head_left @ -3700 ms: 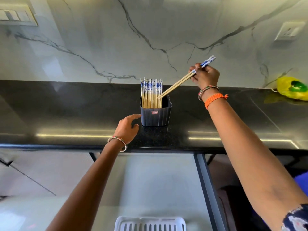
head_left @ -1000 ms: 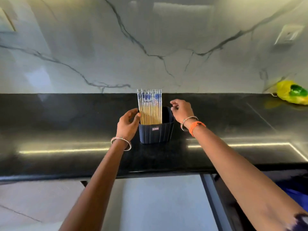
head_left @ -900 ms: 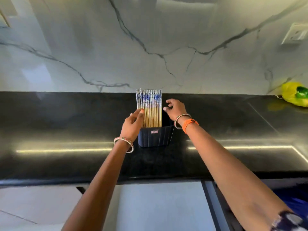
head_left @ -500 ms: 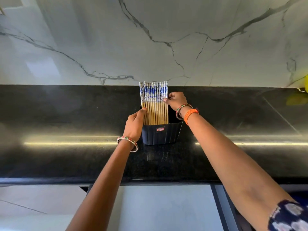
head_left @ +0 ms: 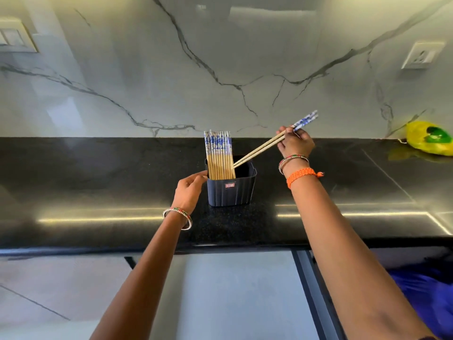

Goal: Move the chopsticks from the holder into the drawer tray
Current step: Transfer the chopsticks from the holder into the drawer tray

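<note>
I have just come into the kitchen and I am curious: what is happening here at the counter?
A person is taking chopsticks out of a dark holder on the black counter. The right hand pinches a pair of chopsticks, tilted, their lower tips at the holder's opening. The left hand touches the holder's left side. A row of chopsticks stands upright inside. No drawer tray is in view.

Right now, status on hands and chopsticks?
Right hand pinching two chopsticks, tips still inside holder. Left hand steadying holder. Nothing blocking.
</note>
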Available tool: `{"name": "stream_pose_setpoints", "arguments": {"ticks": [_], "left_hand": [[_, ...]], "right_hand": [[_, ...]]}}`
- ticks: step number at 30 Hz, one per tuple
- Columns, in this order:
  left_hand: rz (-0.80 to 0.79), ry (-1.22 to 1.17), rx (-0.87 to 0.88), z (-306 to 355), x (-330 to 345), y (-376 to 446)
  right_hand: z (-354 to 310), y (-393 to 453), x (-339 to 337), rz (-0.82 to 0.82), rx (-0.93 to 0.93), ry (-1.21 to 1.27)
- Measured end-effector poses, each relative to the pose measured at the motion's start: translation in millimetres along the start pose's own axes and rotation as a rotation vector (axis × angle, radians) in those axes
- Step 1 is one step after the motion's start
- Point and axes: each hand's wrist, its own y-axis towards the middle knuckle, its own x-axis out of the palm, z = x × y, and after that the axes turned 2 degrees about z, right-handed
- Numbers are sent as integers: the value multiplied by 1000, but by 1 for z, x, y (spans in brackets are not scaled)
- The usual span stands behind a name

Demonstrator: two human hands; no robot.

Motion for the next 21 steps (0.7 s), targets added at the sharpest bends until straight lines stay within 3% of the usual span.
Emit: {"name": "stream_pose_setpoints", "arguments": {"ticks": [4, 8, 14, 18, 21], "left_hand": [[5, -19, -94, -27, -12, -54], [31, 34, -246, -83, -24, -124], [133, -98, -683, -190, -52, -242], [184, 55, -688, -231, -69, -273], [167, 180, -674, -239, -71, -282]], "right_hand": [[3, -68, -55, -8, 152, 151], [48, -135, -130, 42, 348, 160], [155, -240, -255, 308, 665, 273], [197, -280, -292, 450, 724, 213], [211, -298, -292, 434, 746, 108]]}}
